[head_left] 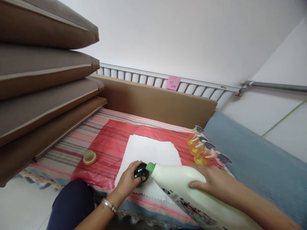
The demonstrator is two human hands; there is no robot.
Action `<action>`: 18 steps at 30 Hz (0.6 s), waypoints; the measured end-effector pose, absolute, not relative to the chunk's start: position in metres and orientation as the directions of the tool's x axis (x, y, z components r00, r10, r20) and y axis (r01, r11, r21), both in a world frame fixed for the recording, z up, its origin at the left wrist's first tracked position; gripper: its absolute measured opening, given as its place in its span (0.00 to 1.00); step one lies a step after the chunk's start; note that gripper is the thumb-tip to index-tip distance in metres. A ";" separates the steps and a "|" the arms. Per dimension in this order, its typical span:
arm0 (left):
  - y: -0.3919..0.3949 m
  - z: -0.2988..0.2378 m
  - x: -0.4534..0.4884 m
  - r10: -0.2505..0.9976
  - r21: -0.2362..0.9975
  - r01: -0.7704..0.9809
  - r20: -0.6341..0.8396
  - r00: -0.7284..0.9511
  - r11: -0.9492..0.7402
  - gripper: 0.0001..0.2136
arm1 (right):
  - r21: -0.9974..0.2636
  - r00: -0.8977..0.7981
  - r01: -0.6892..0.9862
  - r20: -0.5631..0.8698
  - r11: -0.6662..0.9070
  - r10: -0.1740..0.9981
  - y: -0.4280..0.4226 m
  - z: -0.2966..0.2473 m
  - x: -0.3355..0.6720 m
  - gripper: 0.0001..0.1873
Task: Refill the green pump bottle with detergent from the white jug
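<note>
My left hand [129, 179] is closed around a small, glossy dark green container [141, 172] low over a white cloth [151, 148]. A large pale green plastic jug [182, 177] lies tilted in my right hand [208, 180], whose fingers wrap its upper side. The jug's green spout [150, 167] meets the top of the dark container. Whether liquid is flowing cannot be made out. To the left, a round beige cap [89, 157] rests on a red plastic sheet [105, 143].
Several spray bottles [200, 156] with yellow liquid stand along the right of the sheet. Stacked brown cushions [48, 64] rise at left. A brown board [153, 102] leans before a white radiator [144, 78] bearing a pink note [173, 82]. Blue fabric [251, 150] covers the right side.
</note>
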State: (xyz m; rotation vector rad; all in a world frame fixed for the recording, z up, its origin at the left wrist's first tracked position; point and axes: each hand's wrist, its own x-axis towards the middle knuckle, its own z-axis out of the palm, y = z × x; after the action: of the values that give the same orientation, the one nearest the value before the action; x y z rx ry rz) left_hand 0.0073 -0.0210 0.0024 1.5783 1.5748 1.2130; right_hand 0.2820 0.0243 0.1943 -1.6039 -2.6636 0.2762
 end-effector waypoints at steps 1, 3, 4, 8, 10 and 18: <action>-0.020 0.002 0.005 0.974 0.894 0.430 0.193 -0.116 -0.126 0.27 | -0.213 -0.487 0.863 -0.105 0.458 0.867 0.027 0.190 0.285 0.15; -0.020 0.000 0.003 0.974 0.900 0.417 0.193 -0.115 -0.129 0.27 | -0.310 -0.498 0.840 -0.110 0.446 0.860 0.033 0.187 0.289 0.15; -0.019 0.000 0.002 0.975 0.904 0.410 0.189 -0.116 -0.126 0.27 | -0.345 -0.486 0.832 -0.078 0.434 0.870 0.038 0.188 0.291 0.15; -0.020 -0.002 0.002 0.979 0.904 0.415 0.164 -0.120 -0.101 0.26 | -0.482 -0.369 0.805 0.049 0.345 0.928 0.058 0.203 0.293 0.17; -0.020 -0.006 0.003 0.982 0.896 0.437 0.147 -0.118 -0.082 0.27 | -0.587 -0.272 0.759 0.110 0.283 0.956 0.069 0.207 0.290 0.16; -0.015 -0.035 -0.003 0.988 0.889 0.450 0.136 -0.070 -0.091 0.28 | -0.856 0.055 0.458 0.297 0.240 0.953 0.146 0.137 0.249 0.18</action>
State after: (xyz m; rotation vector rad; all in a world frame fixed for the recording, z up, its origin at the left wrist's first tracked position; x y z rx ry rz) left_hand -0.0032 -0.0150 -0.0352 1.5896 1.5672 1.1194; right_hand 0.2488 0.1462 0.1366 -1.3657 -1.5564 0.6506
